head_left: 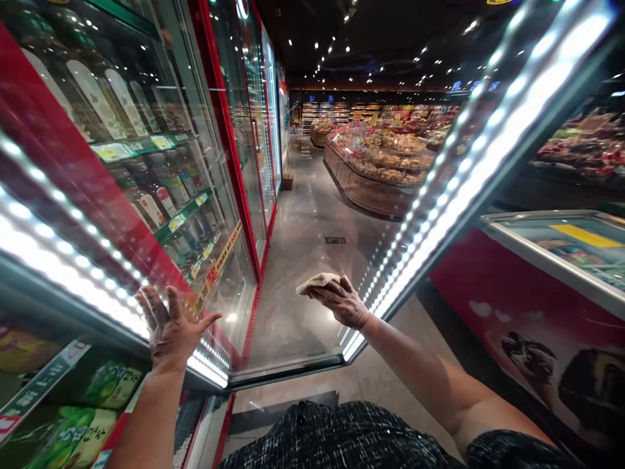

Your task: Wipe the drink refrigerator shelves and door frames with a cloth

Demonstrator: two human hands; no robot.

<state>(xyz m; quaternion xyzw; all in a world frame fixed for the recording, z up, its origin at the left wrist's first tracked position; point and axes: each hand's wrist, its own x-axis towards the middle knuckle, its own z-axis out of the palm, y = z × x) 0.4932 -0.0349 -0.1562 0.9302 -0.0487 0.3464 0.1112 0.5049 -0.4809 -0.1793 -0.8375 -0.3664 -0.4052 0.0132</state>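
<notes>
My right hand [344, 303] grips a folded beige cloth [316, 283] and holds it against or close to the glass of an open fridge door [293, 326]. Bright LED strips run along both side edges of this door. Spread wide, the fingers of my left hand [170, 326] rest on or near the lit strip [114, 306] at the door's left edge. Nothing shows in that hand. Whether its palm presses on the frame, I cannot tell.
Shelves of bottles [161, 189] stand behind glass at left, with green packets [73, 430] low down nearer me. A red-sided chest freezer [488, 280] is at right. Beyond the door, a tiled aisle [312, 215] passes a wooden food display island [371, 185].
</notes>
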